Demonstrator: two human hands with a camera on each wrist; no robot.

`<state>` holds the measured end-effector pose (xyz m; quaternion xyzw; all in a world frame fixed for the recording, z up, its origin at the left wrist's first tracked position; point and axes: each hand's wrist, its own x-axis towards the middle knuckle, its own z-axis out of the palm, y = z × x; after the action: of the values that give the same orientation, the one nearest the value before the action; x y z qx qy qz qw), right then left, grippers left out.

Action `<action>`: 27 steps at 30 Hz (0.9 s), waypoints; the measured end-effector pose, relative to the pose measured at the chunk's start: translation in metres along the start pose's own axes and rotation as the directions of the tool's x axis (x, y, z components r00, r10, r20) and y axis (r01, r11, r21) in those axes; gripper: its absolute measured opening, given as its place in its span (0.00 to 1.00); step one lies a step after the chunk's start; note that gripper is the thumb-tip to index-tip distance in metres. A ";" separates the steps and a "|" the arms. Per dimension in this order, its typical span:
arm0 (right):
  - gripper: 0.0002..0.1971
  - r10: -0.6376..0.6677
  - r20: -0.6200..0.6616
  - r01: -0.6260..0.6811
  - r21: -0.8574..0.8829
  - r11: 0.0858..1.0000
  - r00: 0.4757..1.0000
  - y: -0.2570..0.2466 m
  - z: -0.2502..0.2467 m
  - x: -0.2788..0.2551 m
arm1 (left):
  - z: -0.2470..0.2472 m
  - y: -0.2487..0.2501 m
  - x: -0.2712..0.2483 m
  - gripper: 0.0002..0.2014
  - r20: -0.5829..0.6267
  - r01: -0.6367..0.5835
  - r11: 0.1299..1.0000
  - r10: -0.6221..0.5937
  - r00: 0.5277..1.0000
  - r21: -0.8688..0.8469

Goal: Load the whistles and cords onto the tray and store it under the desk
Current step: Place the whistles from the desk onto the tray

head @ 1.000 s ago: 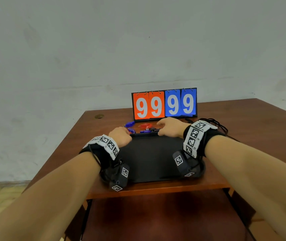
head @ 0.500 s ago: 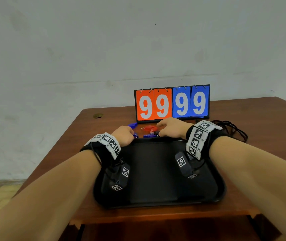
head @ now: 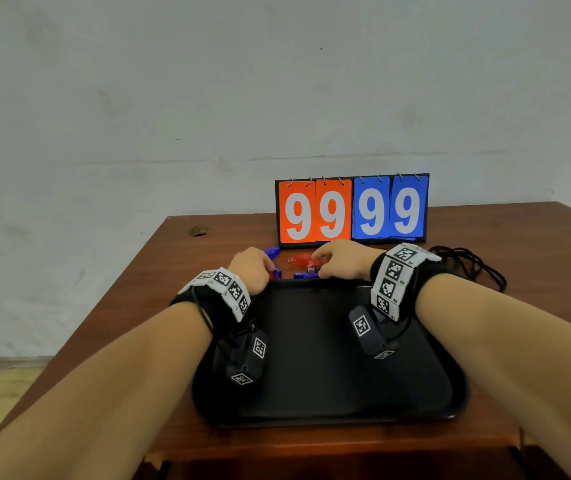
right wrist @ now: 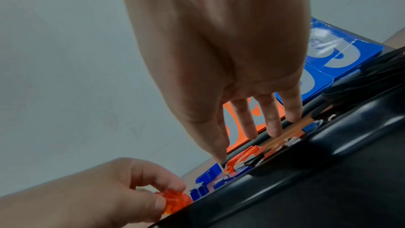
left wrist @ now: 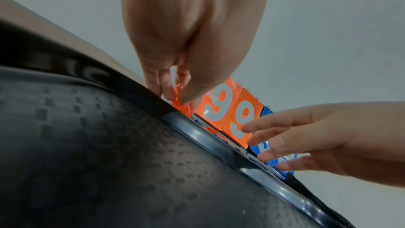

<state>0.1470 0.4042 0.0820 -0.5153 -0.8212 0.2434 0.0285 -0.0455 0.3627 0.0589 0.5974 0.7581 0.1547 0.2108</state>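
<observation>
A black tray [head: 312,393] lies on the desk in front of me. Blue whistles [head: 271,251] and a red whistle [head: 301,260] lie just beyond its far rim, before the scoreboard. At the rim's left end my left hand [head: 253,268] pinches an orange whistle [right wrist: 175,200] between thumb and fingers. My right hand [head: 336,259] reaches over the rim with straight fingers [right wrist: 271,124], their tips down among the whistles [right wrist: 241,159]. A bundle of black cords [head: 467,265] lies to the right of that wrist.
A flip scoreboard [head: 351,209] reading 99 99 stands close behind the whistles. The brown desk [head: 138,306] ends at a pale wall. A round cable hole [head: 197,231] sits at the desk's back left. Bare desk shows left of the tray.
The head view has moved in and tipped down, so more of the tray shows. Both hands have stayed at the tray's far rim among the whistles.
</observation>
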 end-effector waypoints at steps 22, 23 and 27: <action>0.12 0.078 0.002 -0.076 -0.202 0.976 0.997 -0.026 0.019 0.053 | -0.030 -0.045 -0.032 0.12 -0.184 -0.165 0.975 0.137 0.973 -0.148; 0.12 0.075 -0.013 -0.076 -0.196 0.978 0.997 -0.025 0.019 0.053 | -0.031 -0.046 -0.034 0.11 -0.190 -0.167 0.974 0.138 0.972 -0.151; 0.15 0.036 -0.126 -0.053 -0.129 0.990 0.991 -0.025 0.014 0.047 | -0.034 -0.047 -0.047 0.09 -0.217 -0.159 0.968 0.115 0.969 -0.196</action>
<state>0.1004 0.4309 0.0708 -0.5484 -0.8205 0.1566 0.0397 -0.0934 0.3064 0.0717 0.6037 0.7117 0.3091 0.1830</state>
